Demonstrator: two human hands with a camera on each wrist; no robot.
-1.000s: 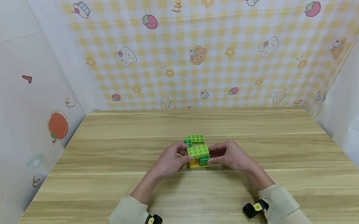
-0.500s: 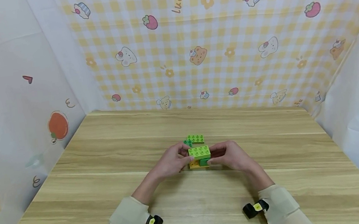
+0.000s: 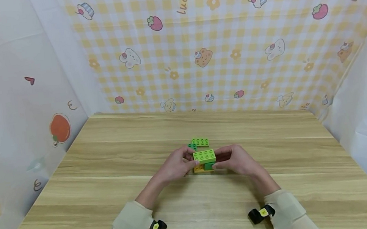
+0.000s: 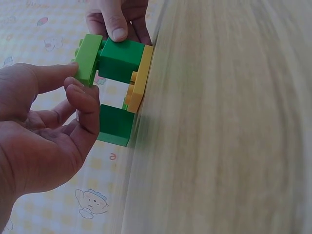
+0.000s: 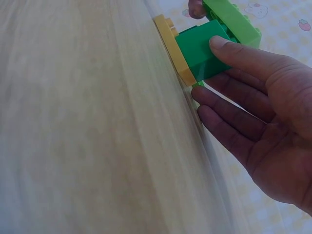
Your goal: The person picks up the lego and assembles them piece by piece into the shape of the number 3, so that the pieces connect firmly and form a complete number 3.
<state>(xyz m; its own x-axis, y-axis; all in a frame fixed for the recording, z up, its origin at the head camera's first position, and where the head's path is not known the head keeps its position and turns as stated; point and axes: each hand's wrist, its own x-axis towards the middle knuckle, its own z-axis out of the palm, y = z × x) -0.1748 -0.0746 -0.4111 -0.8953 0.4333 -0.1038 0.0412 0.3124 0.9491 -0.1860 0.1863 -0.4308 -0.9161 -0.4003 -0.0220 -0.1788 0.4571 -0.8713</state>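
My left hand (image 3: 176, 164) pinches a light green toy brick (image 3: 204, 156) between thumb and fingers. That brick sits over the right part of a yellow plate (image 3: 199, 168), above a darker green brick (image 3: 209, 166) fixed on the plate. In the left wrist view the light green brick (image 4: 88, 58) meets the top of the green brick (image 4: 121, 59); how firmly it is pressed on, I cannot tell. My right hand (image 3: 235, 159) holds the green brick from the right side, its thumb on the near face in the right wrist view. The yellow plate (image 5: 174, 51) lies on the table.
Just behind the hands lie another light green brick (image 3: 200, 142) and a darker green brick (image 3: 192, 146), partly hidden by the left hand. The wooden table (image 3: 195, 212) ends at a checked cloth wall (image 3: 250, 72) at the back.
The light green brick has shifted slightly right and lower with my left hand, covering more of the green brick. My right hand has hardly moved.
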